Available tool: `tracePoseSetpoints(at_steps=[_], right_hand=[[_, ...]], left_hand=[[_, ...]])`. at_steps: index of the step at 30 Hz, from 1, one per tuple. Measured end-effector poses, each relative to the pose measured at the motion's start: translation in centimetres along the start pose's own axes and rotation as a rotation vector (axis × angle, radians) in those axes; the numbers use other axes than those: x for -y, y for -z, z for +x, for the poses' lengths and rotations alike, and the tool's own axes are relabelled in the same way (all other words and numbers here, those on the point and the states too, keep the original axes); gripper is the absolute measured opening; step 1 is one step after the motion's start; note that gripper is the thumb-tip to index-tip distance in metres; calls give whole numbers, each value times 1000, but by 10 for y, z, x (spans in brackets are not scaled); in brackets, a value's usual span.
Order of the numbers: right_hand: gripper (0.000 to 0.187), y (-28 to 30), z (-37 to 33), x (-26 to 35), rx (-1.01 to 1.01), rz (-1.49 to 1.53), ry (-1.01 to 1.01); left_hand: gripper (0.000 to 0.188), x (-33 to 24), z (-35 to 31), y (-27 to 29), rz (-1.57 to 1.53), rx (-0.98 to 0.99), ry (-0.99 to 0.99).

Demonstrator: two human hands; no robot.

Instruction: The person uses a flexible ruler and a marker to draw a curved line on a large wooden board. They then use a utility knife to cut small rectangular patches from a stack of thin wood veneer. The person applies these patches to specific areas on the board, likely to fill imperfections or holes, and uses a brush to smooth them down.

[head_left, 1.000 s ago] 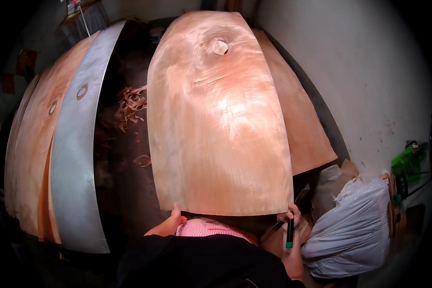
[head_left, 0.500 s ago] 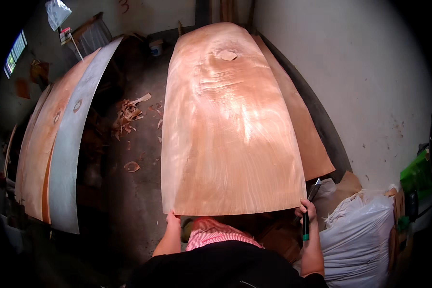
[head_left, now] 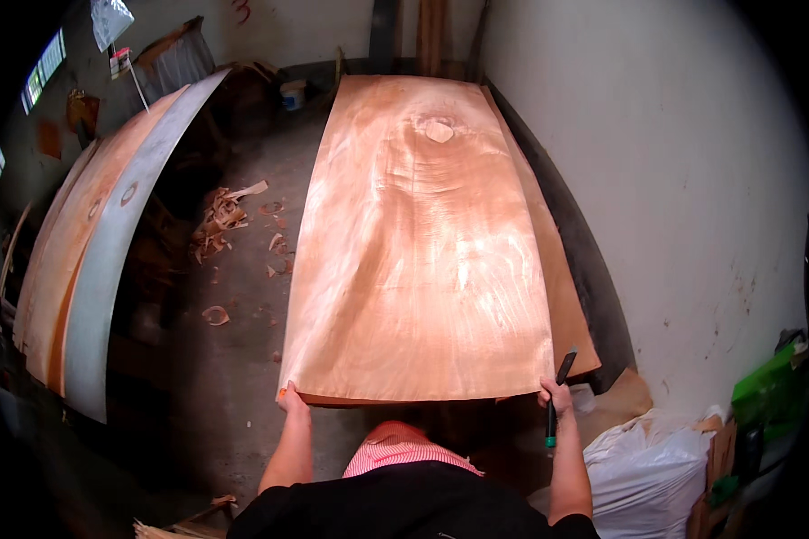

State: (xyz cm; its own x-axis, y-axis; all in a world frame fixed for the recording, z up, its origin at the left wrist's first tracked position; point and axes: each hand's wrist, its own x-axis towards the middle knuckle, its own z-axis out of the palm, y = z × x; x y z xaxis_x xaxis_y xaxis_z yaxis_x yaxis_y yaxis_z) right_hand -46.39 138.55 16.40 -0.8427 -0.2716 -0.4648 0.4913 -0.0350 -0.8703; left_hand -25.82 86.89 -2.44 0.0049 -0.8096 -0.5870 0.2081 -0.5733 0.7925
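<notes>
A large, thin sheet of wood veneer (head_left: 422,296) stretches away from me, with a pale oval patch (head_left: 440,131) near its far end. My left hand (head_left: 293,398) pinches its near left corner, and my right hand (head_left: 556,396) grips the near right corner. A slim black utility knife with a green end (head_left: 551,424) is also held in my right hand, pointing up past the fingers. The veneer dips in soft waves along its left half. Another brown sheet (head_left: 573,332) lies beneath and shows along the right side.
At left leans a stack of sheets, the nearest one grey (head_left: 108,251). Wood shavings (head_left: 220,220) litter the floor between. A pale wall (head_left: 665,180) runs along the right, with a white sack (head_left: 652,485) at the lower right. A small bucket (head_left: 293,95) stands at the back.
The veneer's far end has come down and looks straighter across. Its near edge has shifted left with both hands still on it, and the view has moved slightly.
</notes>
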Motion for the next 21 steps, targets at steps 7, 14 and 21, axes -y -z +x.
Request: tracePoseSetpoints(at_steps=[7, 14, 21], right_hand=[[25, 35, 55, 17, -114, -211, 16], [15, 34, 67, 29, -193, -339, 171], [10, 51, 80, 20, -207, -473, 109]], left_hand=[[23, 39, -17, -47, 296, -88, -179], [26, 43, -43, -60, 447, -146, -235], [25, 39, -55, -68, 479, -212, -325]])
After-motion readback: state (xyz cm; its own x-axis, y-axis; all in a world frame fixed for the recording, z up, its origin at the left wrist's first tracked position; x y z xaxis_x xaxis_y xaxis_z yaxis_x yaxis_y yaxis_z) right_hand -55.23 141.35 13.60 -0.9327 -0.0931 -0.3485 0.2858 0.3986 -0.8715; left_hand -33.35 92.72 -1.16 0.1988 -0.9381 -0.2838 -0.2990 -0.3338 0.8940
